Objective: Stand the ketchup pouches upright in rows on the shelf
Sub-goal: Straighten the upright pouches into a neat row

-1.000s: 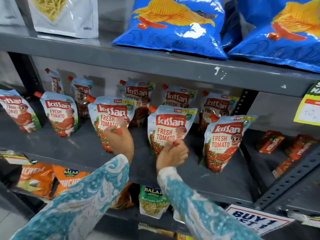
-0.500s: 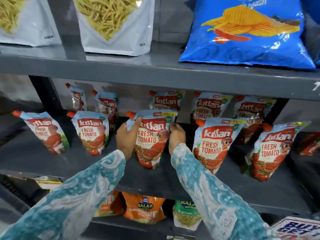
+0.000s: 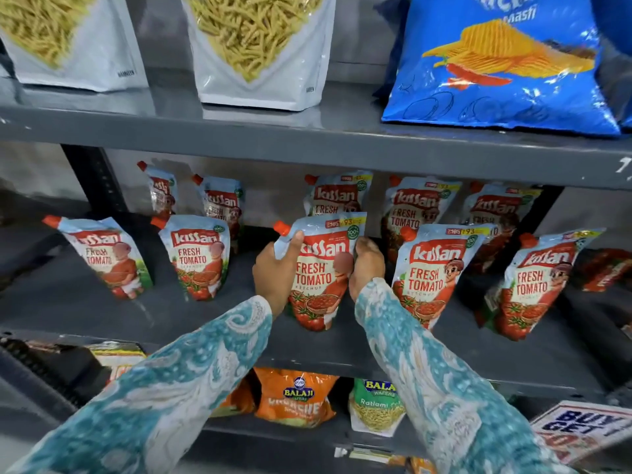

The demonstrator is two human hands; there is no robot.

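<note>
Several Kissan ketchup pouches stand in two rows on the grey middle shelf (image 3: 205,323). The middle front pouch (image 3: 316,278) stands upright between both my hands. My left hand (image 3: 277,268) grips its left edge, thumb across the front near the red spout. My right hand (image 3: 366,265) presses its right edge. Front-row pouches stand to the left (image 3: 195,258) and far left (image 3: 106,258), the far-left one leaning. Two more stand to the right (image 3: 434,275) and far right (image 3: 537,285). The back row (image 3: 415,206) is partly hidden.
The shelf above (image 3: 307,138) carries two white noodle-snack bags (image 3: 260,49) and a blue chips bag (image 3: 499,63). Below hang orange (image 3: 294,398) and green (image 3: 376,405) Balaji snack packs. Red sachets (image 3: 605,268) lie at the far right. A dark upright post (image 3: 92,179) stands at the left.
Both hands have closed on the middle front pouch, the right hand having left the pouch to its right. The view has shifted left and upward, and the pouch stands straighter.
</note>
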